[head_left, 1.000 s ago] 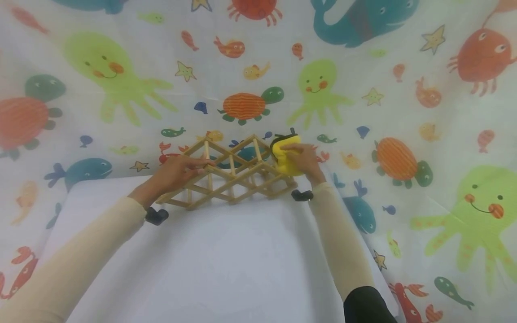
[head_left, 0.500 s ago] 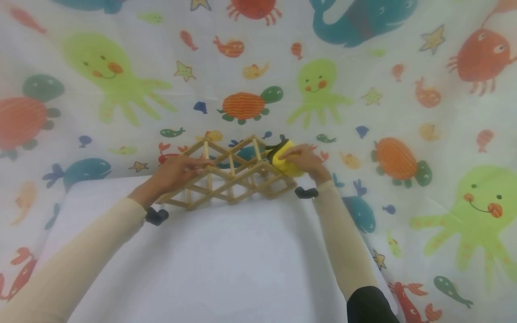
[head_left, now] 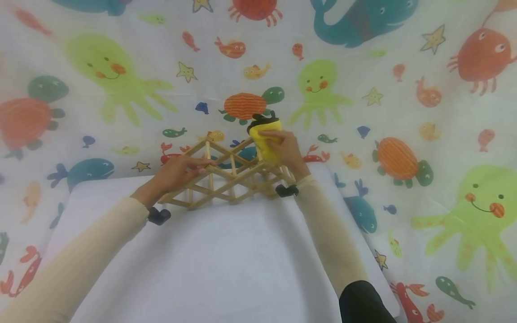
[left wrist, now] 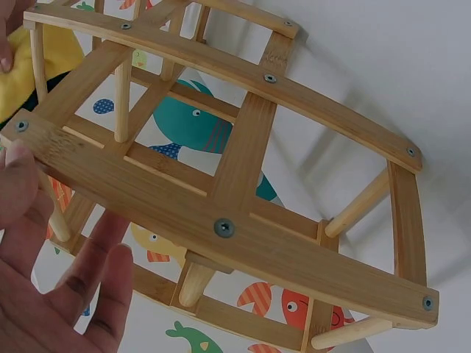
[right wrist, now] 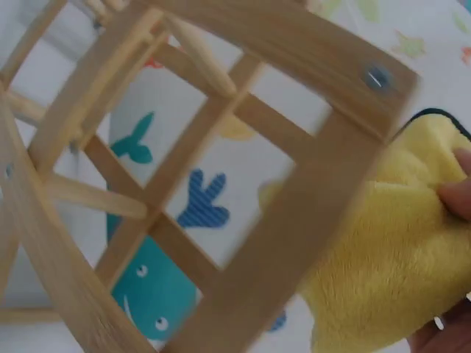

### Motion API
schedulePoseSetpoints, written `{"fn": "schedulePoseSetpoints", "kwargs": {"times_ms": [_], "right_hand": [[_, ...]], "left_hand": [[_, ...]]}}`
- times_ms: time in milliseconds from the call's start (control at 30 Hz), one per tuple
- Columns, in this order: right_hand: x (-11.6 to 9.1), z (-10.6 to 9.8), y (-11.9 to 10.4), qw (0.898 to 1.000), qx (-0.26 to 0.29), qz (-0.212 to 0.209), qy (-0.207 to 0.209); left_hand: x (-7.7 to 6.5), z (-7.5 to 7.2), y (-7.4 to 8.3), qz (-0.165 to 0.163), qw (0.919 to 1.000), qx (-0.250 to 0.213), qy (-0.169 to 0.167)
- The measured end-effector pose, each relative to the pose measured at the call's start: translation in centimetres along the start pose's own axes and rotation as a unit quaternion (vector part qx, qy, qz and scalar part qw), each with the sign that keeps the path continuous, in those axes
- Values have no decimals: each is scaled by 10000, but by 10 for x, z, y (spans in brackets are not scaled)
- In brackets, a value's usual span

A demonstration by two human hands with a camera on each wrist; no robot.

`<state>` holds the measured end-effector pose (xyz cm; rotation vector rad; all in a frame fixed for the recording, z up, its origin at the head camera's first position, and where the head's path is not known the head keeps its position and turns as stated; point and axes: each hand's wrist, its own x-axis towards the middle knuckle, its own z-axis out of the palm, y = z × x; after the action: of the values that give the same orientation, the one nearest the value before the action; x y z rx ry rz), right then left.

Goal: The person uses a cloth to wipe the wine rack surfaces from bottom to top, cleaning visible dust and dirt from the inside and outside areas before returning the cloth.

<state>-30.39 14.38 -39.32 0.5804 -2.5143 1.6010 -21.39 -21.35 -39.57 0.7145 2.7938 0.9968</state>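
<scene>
A lattice wine rack of crossed wooden slats and round dowels [head_left: 226,186] stands stretched out at the far side of the white table. My left hand [head_left: 175,172] grips its upper left part; in the left wrist view the thumb lies at the end of a screwed slat [left wrist: 224,228], with other fingers beneath. My right hand [head_left: 290,152] holds a yellow cloth with black edging [head_left: 266,139] against the rack's upper right part. Seen from the right wrist, the bunched fluffy cloth [right wrist: 390,250] is right beside a broad slat [right wrist: 294,220], its far side hidden.
The white tabletop [head_left: 226,260] stretches from the rack toward me. Behind and around it hangs a white sheet [head_left: 347,54] printed with sea animals, close to the rack's back. Both wrists carry small black camera mounts [head_left: 286,190].
My right hand first dips the cloth slightly at the rack's right end, then brings it left and up to the upper right peak. My left hand keeps its grip; the rack stays put.
</scene>
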Motion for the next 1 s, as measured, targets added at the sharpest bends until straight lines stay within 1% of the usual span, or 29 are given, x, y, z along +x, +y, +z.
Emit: {"fn": "schedulePoseSetpoints", "kwargs": {"times_ms": [67, 133, 200, 267, 333, 400, 467, 533, 567, 633, 733, 800, 867, 933, 1000], "right_hand": [[1, 2, -2, 9994, -172, 180, -244], [0, 0, -3, 9979, -318, 335, -463], [0, -6, -4, 9968, -334, 388, -621], [0, -12, -5, 9963, -319, 415, -686], [-1, -15, -7, 9975, -217, 320, -593], [-1, -15, -10, 9992, -94, 141, -372], [0, -10, -12, 9998, -80, -26, -165], [1, -3, -13, 9996, -222, -64, -152], [1, -1, -14, 9992, -325, -13, -233], [1, 3, -17, 9972, -527, 128, -523], [0, 1, -26, 9928, -596, 271, -1002], [0, -4, -34, 9924, -472, 241, -1112], [0, -9, -40, 9944, -173, 164, -1027], [0, -14, -45, 9970, 181, 118, -742], [-1, -16, -48, 9970, 662, 135, -373]], "left_hand": [[1, 1, 0, 85, 10000, 27, 31], [3, 2, 0, 154, 9999, 30, 46], [3, 2, -1, 176, 9998, 11, 42], [3, 2, -1, 184, 9998, 14, 34], [3, 1, -1, 183, 9998, 23, 20], [2, 1, -2, 192, 9998, 41, 17], [1, 0, -1, 179, 9998, 51, 30], [0, 0, -1, 153, 9999, 26, 44], [0, 1, -1, 143, 9999, 6, 46], [0, 1, 0, 114, 9999, -35, 44], [-1, 1, 1, 79, 9999, -71, 38], [-1, 0, 2, 51, 10000, -39, 51], [-2, 0, 2, 24, 10000, -9, 52], [-2, 0, 1, 13, 10000, 8, 54], [-3, 0, 1, 9, 10000, 12, 44]]}}
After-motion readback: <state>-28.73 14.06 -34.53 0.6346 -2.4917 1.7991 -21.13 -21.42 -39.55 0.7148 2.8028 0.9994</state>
